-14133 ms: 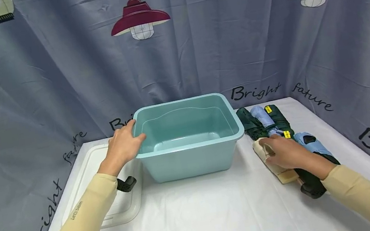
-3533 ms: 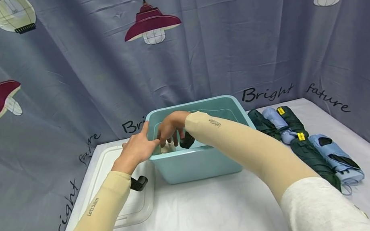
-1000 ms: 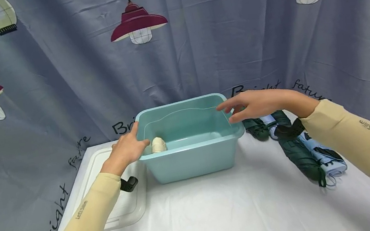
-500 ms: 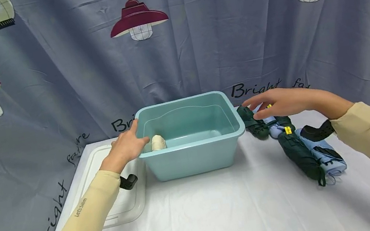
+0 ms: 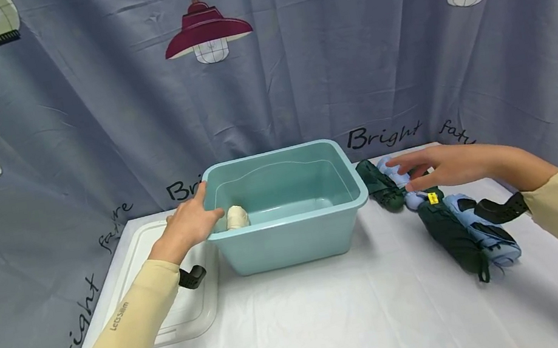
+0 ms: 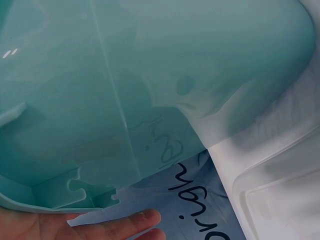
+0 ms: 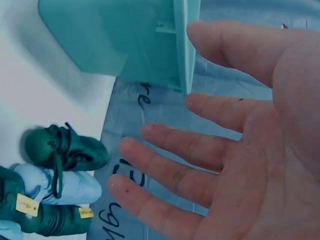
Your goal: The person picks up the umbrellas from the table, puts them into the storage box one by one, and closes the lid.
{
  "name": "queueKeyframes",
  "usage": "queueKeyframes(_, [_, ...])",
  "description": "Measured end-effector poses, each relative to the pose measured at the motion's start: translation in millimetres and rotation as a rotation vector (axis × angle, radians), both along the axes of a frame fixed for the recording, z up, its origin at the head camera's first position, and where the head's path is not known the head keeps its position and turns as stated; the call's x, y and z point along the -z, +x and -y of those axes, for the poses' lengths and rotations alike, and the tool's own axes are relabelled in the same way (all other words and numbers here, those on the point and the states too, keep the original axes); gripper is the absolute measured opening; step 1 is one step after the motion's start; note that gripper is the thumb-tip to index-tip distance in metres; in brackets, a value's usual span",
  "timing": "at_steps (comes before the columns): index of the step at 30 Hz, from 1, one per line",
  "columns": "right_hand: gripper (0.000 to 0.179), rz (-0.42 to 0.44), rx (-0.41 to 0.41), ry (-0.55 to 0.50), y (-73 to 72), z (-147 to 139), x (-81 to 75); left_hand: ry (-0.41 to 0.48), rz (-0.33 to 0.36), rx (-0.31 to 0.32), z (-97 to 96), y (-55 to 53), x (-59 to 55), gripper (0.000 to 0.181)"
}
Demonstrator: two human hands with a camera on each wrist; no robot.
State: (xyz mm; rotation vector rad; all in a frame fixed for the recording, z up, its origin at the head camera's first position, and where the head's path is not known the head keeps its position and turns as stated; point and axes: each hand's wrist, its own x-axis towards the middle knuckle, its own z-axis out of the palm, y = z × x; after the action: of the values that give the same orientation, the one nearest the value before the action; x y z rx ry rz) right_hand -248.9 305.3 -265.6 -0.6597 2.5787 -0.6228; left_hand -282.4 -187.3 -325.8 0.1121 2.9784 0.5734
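My left hand (image 5: 189, 226) rests at the left rim of a teal plastic bin (image 5: 282, 244). In the left wrist view its fingers (image 6: 132, 226) lie straight along the outside, under the rim. A cream rolled cloth bundle (image 5: 237, 218) is inside the bin at its left end, partly hidden by the front wall. My right hand (image 5: 455, 164) hovers with spread fingers over several rolled fabric bundles, holding nothing. Among these are a dark green roll (image 5: 453, 237), a light blue roll with black patches (image 5: 478, 224), and another green roll (image 7: 67, 150) tied with a cord.
A white lid (image 5: 188, 309) lies flat on the white-covered table (image 5: 305, 329), left of the bin. Yellow tags (image 5: 432, 198) show on the green rolls. A grey-blue curtain (image 5: 349, 63) hangs behind the table.
Earlier, my right hand took the cream bundle from the right-hand group and set it inside the bin. It has since moved back right, over the remaining rolls. My left hand stays at the rim.
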Motion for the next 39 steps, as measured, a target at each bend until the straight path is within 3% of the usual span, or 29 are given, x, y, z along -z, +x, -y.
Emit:
queueKeyframes(9, [0.076,0.079,0.030,0.039,6.9,-16,11.1,0.014,-0.012,0.004,0.6,-0.1,1.0,0.086])
queueKeyframes(15, [0.078,0.080,0.053,0.061,10.8,-26,17.8,0.021,-0.012,0.007,1.1,0.0,0.1,0.085])
queueKeyframes(23, [0.072,0.113,0.052,0.017,14.2,-38,31.9,0.017,0.001,0.004,1.4,-0.8,1.0,0.086])
queueKeyframes(39, [0.078,0.243,0.115,-0.024,18.3,-52,54.0,0.020,-0.011,0.002,2.0,-1.2,3.1,0.085])
